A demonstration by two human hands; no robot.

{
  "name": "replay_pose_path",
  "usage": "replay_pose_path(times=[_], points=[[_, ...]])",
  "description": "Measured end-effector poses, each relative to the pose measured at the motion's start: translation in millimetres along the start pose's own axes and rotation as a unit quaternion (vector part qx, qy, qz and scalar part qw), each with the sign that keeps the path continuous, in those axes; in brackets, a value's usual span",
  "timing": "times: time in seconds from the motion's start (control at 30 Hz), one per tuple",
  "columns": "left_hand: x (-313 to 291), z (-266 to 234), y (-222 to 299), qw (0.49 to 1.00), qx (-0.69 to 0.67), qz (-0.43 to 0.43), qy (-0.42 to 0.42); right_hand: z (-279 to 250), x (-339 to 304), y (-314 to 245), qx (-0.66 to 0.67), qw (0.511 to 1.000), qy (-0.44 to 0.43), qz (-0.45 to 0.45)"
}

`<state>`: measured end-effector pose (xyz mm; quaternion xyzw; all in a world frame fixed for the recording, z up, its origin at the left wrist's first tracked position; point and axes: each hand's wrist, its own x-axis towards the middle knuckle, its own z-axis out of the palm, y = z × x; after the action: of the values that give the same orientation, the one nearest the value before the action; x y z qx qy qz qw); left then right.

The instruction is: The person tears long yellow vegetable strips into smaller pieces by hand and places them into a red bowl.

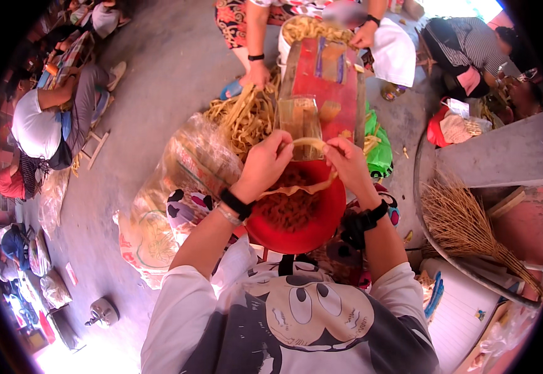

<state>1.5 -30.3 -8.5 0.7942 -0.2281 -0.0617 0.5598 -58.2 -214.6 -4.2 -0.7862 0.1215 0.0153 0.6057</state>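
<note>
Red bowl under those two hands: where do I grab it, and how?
The red bowl is probably best gripped by opposite rim edges, coming from left and right: it's round, wide, open-topped and holds brown pieces, so keep it level. A tan strip hangs across it; steer clear.

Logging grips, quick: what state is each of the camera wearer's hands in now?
Left hand: closed, pinching the pale strip.
Right hand: closed, pinching the same strip.

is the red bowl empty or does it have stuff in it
Not empty: brown pieces lie inside the red bowl; how deep, I cannot tell.
</note>
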Motion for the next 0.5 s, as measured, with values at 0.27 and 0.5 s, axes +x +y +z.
replay_pose_path(times=[0.27,0.5], points=[[-6,8,-9,0.976,0.199,-0.013,-0.083,-5,12,47,-0.192,0.969,0.156,-0.016],[-9,5,-18,0.984,0.150,-0.096,-0.018,3,6,16,0.056,0.991,0.024,0.121]])
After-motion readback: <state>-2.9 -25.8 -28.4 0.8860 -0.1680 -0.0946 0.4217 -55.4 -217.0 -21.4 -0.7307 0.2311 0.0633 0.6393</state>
